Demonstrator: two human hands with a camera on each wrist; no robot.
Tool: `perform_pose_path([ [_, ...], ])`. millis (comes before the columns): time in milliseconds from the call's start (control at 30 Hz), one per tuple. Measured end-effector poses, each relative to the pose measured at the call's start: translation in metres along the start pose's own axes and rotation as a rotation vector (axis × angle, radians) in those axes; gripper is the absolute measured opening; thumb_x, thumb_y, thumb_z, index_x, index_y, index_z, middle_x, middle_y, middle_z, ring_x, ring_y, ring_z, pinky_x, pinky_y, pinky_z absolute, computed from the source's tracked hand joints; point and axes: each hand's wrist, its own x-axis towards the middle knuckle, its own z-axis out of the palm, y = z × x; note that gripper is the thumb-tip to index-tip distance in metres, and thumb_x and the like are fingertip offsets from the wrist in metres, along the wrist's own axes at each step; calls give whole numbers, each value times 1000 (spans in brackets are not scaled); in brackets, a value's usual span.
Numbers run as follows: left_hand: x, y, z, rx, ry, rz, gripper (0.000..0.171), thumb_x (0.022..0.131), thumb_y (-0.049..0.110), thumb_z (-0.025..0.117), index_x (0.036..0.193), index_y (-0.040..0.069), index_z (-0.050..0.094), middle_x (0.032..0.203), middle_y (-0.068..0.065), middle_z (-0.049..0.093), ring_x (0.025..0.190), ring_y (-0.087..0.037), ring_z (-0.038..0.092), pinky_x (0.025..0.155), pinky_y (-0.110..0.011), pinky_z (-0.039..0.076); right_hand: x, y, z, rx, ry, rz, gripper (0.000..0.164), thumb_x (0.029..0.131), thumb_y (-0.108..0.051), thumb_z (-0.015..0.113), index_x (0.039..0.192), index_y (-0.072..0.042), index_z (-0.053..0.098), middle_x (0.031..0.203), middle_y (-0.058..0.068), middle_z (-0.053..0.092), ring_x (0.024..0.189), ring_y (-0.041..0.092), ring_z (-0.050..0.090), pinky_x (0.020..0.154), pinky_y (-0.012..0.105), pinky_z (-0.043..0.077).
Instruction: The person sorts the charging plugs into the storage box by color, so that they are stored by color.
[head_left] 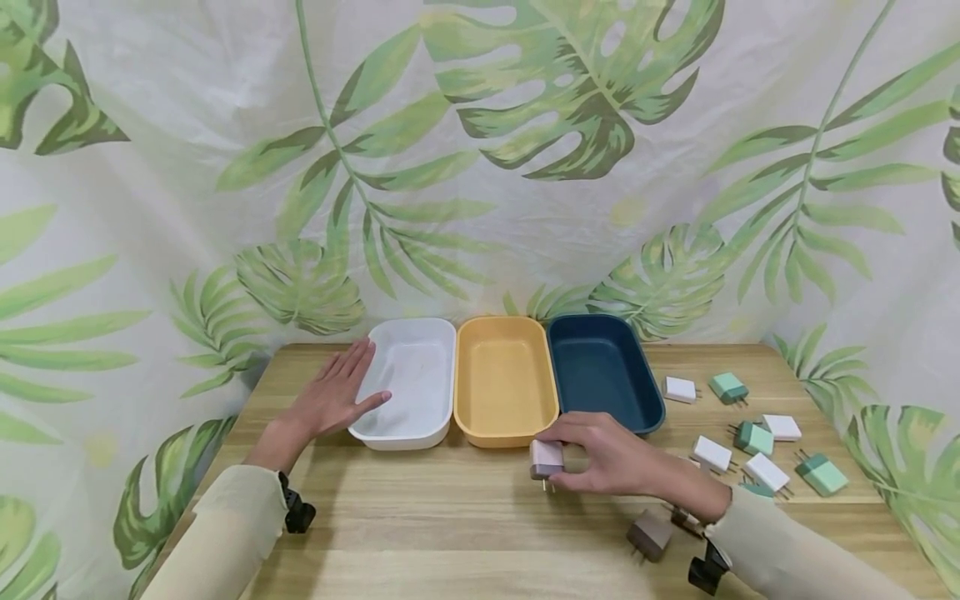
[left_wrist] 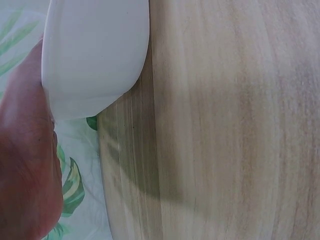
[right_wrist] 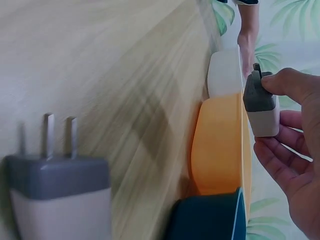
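By the yellow tray [head_left: 505, 387], my right hand [head_left: 606, 456] pinches a plug [head_left: 547, 459], likely light, stiff, best side-gripped; my left hand [head_left: 336, 395] is outstretched.

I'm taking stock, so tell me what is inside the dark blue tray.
Nothing shows inside the dark blue tray: only its bare floor and walls. The right hand covers its near-left corner, so that bit cannot be seen.

Leaf-print curtain [head_left: 540, 233] behind wooden table [head_left: 420, 533]
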Motion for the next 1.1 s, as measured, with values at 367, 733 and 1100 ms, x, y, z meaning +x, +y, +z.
perform_pose_path([
  [367,-2,-1,1,1,-1,1,99,106,65,46,170,2,6,177,-20,5,163,-42,8,129,-62,8,32,-3,11,23,25,-3,43,89,-24,86,127,-7,75,120,4,75,99,8,69,78,24,60],
  [733,-2,1,3,-12,20,7,99,105,64,49,169,0,10,177,-21,8,163,-41,10,129,-61,11,59,1,25,64,23,59,43,89,-23,87,126,-5,75,117,3,75,98,8,69,83,33,63],
  [1100,0,-1,2,5,23,16,99,106,65,48,169,0,8,177,-21,6,163,-42,10,129,-61,11,87,3,33,142,107,32,44,87,-19,88,125,-2,75,113,6,76,97,13,72,85,27,62],
])
